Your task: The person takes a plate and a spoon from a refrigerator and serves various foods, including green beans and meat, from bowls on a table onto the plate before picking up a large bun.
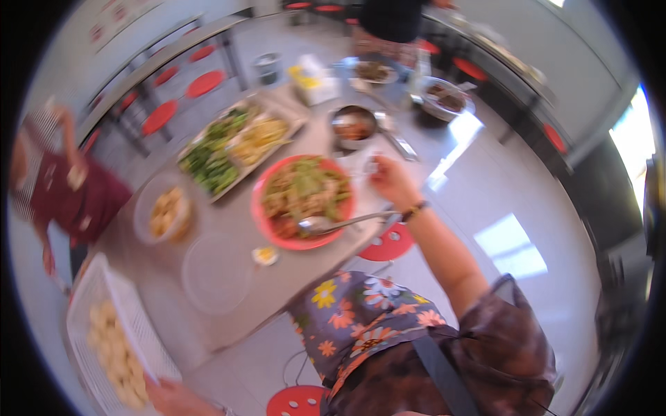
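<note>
My right hand (394,182) is over the right side of the table, its fingers drawn together around something whitish and blurred that I cannot make out. Just left of it stands a red bowl (255,208) heaped with chopped greens and meat, a metal spoon (318,225) resting in it with its handle under my right wrist. At the lower left, my left hand (179,396) grips the edge of a white plastic basket (154,347) that holds several pale round pieces of food. A halved boiled egg (265,256) lies beside the red bowl.
On the table (236,333) are a divided tray (300,123) of vegetables, a clear tub (141,215), a round clear lid (208,277) and a metal bowl (354,143). One person in a maroon apron (76,194) stands left, another (390,21) beyond the table. Red stools (387,244) surround it.
</note>
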A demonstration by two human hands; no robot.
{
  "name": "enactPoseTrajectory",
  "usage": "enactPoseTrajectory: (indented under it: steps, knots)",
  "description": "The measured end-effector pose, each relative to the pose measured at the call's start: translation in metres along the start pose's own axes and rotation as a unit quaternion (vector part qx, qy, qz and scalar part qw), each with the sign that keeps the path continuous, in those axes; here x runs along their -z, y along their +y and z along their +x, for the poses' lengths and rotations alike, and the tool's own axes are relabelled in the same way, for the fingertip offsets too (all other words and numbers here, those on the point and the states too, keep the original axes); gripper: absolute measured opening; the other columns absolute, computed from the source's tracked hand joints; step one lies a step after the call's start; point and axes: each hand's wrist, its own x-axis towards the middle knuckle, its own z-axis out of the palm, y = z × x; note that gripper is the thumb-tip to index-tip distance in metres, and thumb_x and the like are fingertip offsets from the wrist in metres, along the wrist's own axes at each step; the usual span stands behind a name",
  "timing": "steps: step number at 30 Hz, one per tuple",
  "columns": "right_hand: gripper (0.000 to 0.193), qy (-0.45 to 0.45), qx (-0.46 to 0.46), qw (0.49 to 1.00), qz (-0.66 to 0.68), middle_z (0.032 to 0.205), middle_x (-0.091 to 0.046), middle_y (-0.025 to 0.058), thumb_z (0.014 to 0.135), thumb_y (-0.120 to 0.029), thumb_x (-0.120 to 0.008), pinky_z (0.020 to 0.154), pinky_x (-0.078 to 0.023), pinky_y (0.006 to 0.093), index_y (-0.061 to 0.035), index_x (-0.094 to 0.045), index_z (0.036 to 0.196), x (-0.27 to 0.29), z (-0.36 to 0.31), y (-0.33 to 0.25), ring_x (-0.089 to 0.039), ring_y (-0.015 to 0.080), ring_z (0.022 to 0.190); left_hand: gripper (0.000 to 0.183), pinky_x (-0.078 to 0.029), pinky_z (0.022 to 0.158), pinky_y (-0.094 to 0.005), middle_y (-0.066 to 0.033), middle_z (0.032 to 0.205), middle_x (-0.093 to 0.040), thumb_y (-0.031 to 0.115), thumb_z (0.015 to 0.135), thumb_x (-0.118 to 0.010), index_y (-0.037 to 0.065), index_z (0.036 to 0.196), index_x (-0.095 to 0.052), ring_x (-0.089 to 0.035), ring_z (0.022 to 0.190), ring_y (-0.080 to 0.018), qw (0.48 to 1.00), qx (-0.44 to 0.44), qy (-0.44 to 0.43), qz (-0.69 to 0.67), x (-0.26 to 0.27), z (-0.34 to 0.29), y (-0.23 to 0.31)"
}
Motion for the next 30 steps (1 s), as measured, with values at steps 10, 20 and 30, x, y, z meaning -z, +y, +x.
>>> enactPoseTrajectory:
  steps: [10,20,30]
  knots:
    - [0.007,-0.004,0.002,0.997,0.076,0.062,-0.044,-0.0010,0.081,-0.011,-0.058,0.066,-0.046,0.0315,-0.0053,-0.056,0.080,0.003,-0.030,-0.007,-0.042,0.0102,0.055,0.015,-0.046,0.056,-0.0424,-0.0164,0.073,-0.061,0.013,0.078,-0.053,0.001,0.085,-0.059,-0.058,0.069,-0.0328,0.990,-0.079,0.094,0.062,0.049,0.055,0.083]
    - [0.004,-0.020,0.015,0.996,0.086,0.064,-0.046,0.0007,0.081,-0.010,-0.056,0.065,-0.050,0.0324,-0.0053,-0.055,0.081,0.010,-0.023,-0.006,-0.046,0.0113,0.055,0.029,-0.044,0.064,-0.0418,-0.0089,0.091,-0.063,0.006,0.078,-0.050,0.007,0.104,-0.060,-0.059,0.080,-0.0282,0.990,-0.030,-0.005,0.135,-0.025,0.072,0.048]
    - [0.011,-0.085,-0.015,0.990,0.115,0.055,-0.049,-0.0055,0.084,-0.014,-0.056,0.056,-0.043,0.0243,-0.0096,-0.056,0.075,0.015,-0.019,-0.020,-0.048,0.0080,0.050,0.025,-0.043,0.062,-0.0435,-0.0158,0.075,-0.061,0.005,0.073,-0.052,0.002,0.095,-0.063,-0.057,0.069,-0.0328,0.993,-0.079,0.080,0.030,-0.021,0.072,0.043]
